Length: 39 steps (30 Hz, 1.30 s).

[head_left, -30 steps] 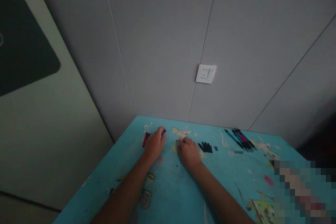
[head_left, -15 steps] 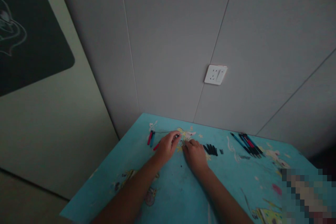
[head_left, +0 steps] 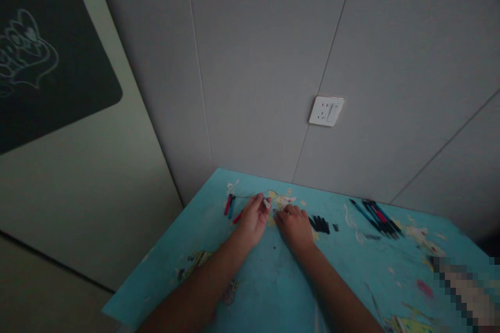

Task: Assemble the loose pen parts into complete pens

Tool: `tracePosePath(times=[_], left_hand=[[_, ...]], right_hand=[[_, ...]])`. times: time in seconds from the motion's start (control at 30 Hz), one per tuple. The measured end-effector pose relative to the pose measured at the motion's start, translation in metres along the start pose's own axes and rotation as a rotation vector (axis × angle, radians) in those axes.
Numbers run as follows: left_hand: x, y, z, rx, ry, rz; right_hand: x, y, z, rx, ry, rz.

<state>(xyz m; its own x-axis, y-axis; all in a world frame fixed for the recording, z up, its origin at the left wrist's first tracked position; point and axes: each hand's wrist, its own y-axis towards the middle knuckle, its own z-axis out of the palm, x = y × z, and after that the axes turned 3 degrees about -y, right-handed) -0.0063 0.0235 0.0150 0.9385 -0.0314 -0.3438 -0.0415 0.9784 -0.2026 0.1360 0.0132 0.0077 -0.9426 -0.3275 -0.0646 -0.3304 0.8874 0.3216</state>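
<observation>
1. The left hand (head_left: 253,219) has its grip drawn together on what looks like a small dark-and-pale piece (head_left: 266,202), material unclear, pinched between thumb and fingers above the turquoise printed worktop (head_left: 269,291).
2. The right hand (head_left: 296,225) rests low on the worktop, fingers curled; whether its grip is clamped on anything, I cannot tell.
3. The key relation: the held piece lies to the left of the right grip and slightly beyond it, the two grips near but apart.
4. The row of short black sticks (head_left: 321,225) lies just right of the right grip, long axes running mostly away from the person; the right hand is clearly nearer.
5. Left of the left grip lie a short red stick (head_left: 228,204) and a short blue stick (head_left: 232,207), side by side, roughly parallel.
6. A second red stick (head_left: 237,217) is partly covered by the left hand.
7. The held piece's long axis and ends are hard to make out in dim light; the right hand's fingertips are mostly hidden.
</observation>
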Motion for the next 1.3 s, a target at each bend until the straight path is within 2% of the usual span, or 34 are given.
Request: tracePosePath(times=[0.17, 0.27, 0.33, 0.47, 0.57, 0.67, 0.77, 0.87, 1.0, 1.17, 1.3], left_hand=[[0.0, -0.006, 0.004, 0.043, 0.035, -0.056], [0.0, -0.01, 0.007, 0.067, 0.03, -0.071], [0.0, -0.014, 0.009, 0.081, 0.022, -0.077], [0.004, -0.026, 0.014, 0.162, 0.013, -0.129], [0.008, -0.037, 0.018, 0.224, 0.042, -0.174], [0.012, -0.047, 0.023, 0.245, 0.06, -0.22], [0.014, -0.053, 0.027, 0.245, 0.07, -0.247], [0.014, -0.055, 0.029, 0.225, 0.073, -0.256], [0.015, -0.056, 0.028, 0.212, 0.066, -0.271], [0.017, -0.057, 0.028, 0.172, 0.106, -0.27], [0.016, -0.057, 0.029, 0.153, 0.132, -0.261]], right_hand=[[-0.001, 0.005, 0.001, 0.0, -0.004, -0.029], [-0.006, 0.003, -0.001, -0.047, 0.046, -0.018], [-0.013, -0.004, -0.005, -0.107, 0.164, -0.026], [-0.028, -0.036, -0.016, -0.227, 0.536, -0.043], [-0.031, -0.062, -0.027, -0.294, 0.736, 0.036], [-0.026, -0.076, -0.041, -0.321, 0.845, 0.134], [-0.021, -0.077, -0.055, -0.356, 0.889, 0.168], [-0.019, -0.077, -0.062, -0.394, 0.891, 0.118], [-0.019, -0.079, -0.061, -0.416, 0.873, 0.034], [-0.019, -0.081, -0.056, -0.441, 0.856, 0.045], [-0.017, -0.081, -0.056, -0.429, 0.844, -0.01]])
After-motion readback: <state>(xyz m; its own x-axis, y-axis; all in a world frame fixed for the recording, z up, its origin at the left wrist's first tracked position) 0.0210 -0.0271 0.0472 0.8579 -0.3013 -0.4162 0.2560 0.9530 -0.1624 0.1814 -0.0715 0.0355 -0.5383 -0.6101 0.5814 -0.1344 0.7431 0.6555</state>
